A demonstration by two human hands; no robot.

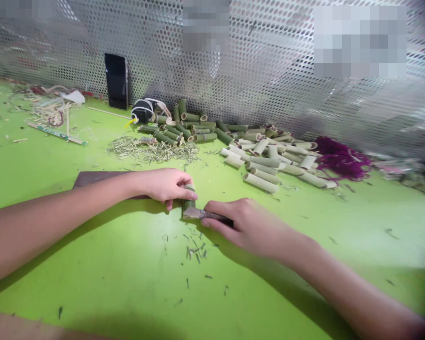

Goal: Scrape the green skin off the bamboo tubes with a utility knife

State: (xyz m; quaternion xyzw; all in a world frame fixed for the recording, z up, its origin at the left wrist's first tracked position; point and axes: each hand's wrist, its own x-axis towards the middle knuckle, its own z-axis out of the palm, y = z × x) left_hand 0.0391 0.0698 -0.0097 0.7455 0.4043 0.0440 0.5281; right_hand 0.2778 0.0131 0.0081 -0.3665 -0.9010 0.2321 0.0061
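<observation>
Bamboo tube (189,204) held upright — pinched by curled fingers of left hand (167,185) | short knife (194,213) gripped by closed fingers of right hand (242,226) — best kept shallow, only the surface shaved

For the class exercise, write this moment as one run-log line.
left hand: holds bamboo tube | right hand: grips knife, blade on tube | nearby: shavings, green table

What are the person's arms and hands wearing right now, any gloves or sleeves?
Both the left hand and the right hand are bare, with no gloves, rings or tape showing. The left forearm and right forearm are bare too: no sleeves, watch, bracelet, cables or markings in view.
</observation>
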